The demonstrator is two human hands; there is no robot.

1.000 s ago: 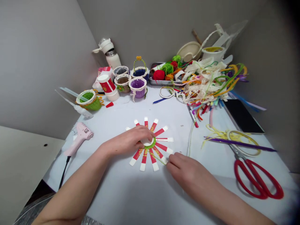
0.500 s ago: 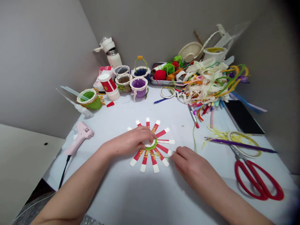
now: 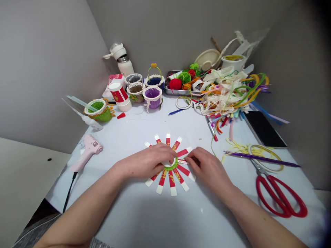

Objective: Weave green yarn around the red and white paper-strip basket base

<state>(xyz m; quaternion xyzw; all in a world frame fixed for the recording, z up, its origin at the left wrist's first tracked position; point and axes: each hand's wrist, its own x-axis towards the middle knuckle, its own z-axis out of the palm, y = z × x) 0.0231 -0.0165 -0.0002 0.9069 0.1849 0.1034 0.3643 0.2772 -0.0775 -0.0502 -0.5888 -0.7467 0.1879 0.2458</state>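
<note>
A paper cup [image 3: 172, 179], cut into red and white strips spread out like sun rays, lies flat on the table. Green yarn [image 3: 171, 168] is wound around its round white base, between the strips. My left hand [image 3: 157, 159] rests over the base from the left, fingers bent and gripping its edge. To the right, my right hand [image 3: 207, 165] pinches the green yarn close beside the right-hand strips, fingertips together. The yarn's tail runs from behind this hand up toward the pile at the back.
Red-handled scissors [image 3: 281, 196], a purple pen [image 3: 261, 158] and a phone [image 3: 265, 129] lie on the right. A pink glue gun [image 3: 88, 151] sits left. Decorated small baskets [image 3: 152, 98], a yarn tray [image 3: 178, 92] and a lace pile [image 3: 224, 91] stand at the back.
My right hand has moved up and slightly left, bringing the yarn from the lower right strips to the right-hand ones. The cup has shifted slightly right and down in view.
</note>
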